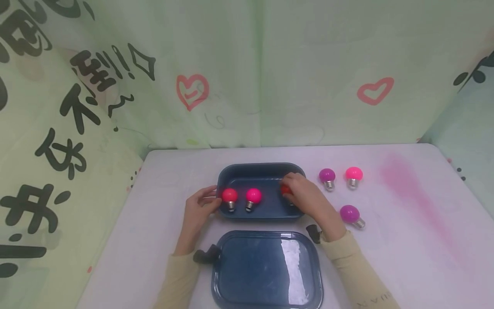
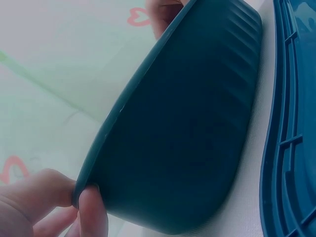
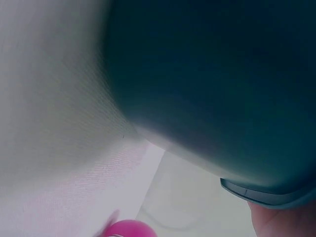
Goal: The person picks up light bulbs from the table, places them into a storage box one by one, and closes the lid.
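Observation:
A dark blue plastic box [image 1: 270, 210] holds a red light bulb [image 1: 230, 195] at its left and a pink-red bulb [image 1: 253, 196] beside it, metal bases toward the person. My left hand [image 1: 197, 211] pinches the box's left rim, with the fingertips [image 2: 93, 205] at the edge in the left wrist view. Inside the box's right end, my right hand [image 1: 306, 195] grips another red bulb [image 1: 284, 189], mostly covered by the fingers. In the right wrist view the box wall [image 3: 207, 89] fills much of the picture and hides most of that hand.
Right of the box, two purple bulbs, one farther back [image 1: 327, 175] and one nearer [image 1: 350, 213], lie on the white table [image 1: 390, 257] with a pink bulb [image 1: 353, 174]. A blue lid [image 1: 262, 270] lies in front of the box. Curtains [image 1: 293, 86] stand behind.

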Available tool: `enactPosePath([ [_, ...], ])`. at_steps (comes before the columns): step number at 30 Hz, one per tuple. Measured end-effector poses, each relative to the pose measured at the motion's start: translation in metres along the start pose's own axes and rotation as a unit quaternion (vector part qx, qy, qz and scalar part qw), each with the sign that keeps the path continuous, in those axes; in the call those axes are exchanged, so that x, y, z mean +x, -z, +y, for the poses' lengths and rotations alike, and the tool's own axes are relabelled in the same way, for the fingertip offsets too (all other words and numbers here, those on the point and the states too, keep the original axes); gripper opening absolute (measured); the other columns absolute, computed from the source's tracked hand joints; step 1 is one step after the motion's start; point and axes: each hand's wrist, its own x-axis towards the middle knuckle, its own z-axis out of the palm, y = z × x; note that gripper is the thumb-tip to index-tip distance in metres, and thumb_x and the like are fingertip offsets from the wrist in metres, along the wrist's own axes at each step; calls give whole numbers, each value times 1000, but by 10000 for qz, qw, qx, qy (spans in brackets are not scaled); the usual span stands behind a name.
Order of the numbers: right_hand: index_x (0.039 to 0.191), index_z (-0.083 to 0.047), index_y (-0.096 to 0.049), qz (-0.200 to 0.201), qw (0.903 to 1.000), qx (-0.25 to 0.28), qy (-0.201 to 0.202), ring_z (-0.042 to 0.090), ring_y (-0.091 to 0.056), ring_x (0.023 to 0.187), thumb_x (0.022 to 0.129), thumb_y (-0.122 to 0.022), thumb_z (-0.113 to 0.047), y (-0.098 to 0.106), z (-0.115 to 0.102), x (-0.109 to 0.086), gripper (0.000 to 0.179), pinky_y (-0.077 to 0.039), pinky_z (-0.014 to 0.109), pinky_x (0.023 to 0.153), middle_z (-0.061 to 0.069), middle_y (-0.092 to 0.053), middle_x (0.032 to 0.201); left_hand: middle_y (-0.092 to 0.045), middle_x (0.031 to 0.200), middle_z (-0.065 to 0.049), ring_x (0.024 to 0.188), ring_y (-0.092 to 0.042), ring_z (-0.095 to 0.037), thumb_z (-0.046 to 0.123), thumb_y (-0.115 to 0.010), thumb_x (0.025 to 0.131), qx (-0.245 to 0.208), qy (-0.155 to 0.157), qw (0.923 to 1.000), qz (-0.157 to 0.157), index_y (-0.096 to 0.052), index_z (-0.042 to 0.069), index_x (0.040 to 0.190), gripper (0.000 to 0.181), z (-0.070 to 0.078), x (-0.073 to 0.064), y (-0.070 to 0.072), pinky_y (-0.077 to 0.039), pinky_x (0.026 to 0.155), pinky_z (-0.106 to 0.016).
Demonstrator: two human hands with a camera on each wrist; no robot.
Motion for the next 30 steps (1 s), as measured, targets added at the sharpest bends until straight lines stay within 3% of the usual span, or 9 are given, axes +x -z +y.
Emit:
enactPosePath([
  [19,118,1,-67,21,9997,215,-108,34,-60,109,81,-79,-4,21,2,-4,39,-55,46,93,18,-64,117,-66,121,-16,104,-65,-27,10,-75,87,-62,-174,9998,-22,-65,9,129,43,0,0,0,-60,74,-27],
  [30,127,-1,-62,54,9975,334,-626,38,-52,123,82,-79,-5,40,11,-14,48,-52,52,98,20,-58,129,-66,121,-18,102,-66,-26,8,-76,86,-159,-220,9996,-18,-65,7,129,44,0,0,1,-59,72,-24],
])
